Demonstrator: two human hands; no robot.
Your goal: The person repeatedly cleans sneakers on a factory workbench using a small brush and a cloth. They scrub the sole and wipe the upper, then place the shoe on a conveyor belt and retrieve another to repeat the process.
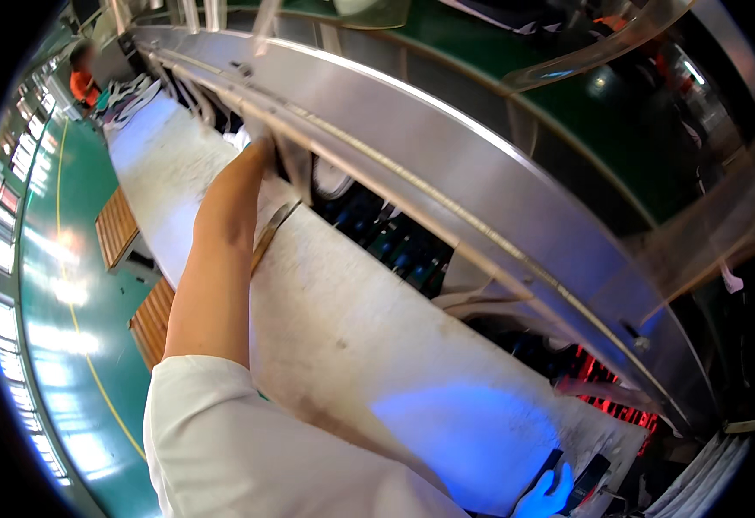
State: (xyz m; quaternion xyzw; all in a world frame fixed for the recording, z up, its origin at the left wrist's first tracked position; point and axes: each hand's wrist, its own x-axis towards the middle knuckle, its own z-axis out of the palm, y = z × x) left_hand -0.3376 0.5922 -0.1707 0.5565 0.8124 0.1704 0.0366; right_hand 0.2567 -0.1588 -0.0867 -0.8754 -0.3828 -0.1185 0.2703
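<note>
My left arm stretches far forward over a long white worktable [377,345]. My left hand [259,148] reaches a pale translucent strip [295,168] hanging under a curved metal rail [447,164]; its fingers are hidden there. A thin brown strap [272,231] lies on the table beside my forearm. At the bottom edge my right hand [546,499], tinted blue by a light, grips a dark flat object [552,466]. A second dark flat piece [591,476] lies just right of it.
Dark parts and pale pieces [395,242] sit in the gap beyond the table under the rail. Wooden slatted platforms [118,226] stand on the green floor at left. A person in orange [84,82] works far off at upper left. Red glowing digits [606,393] show at lower right.
</note>
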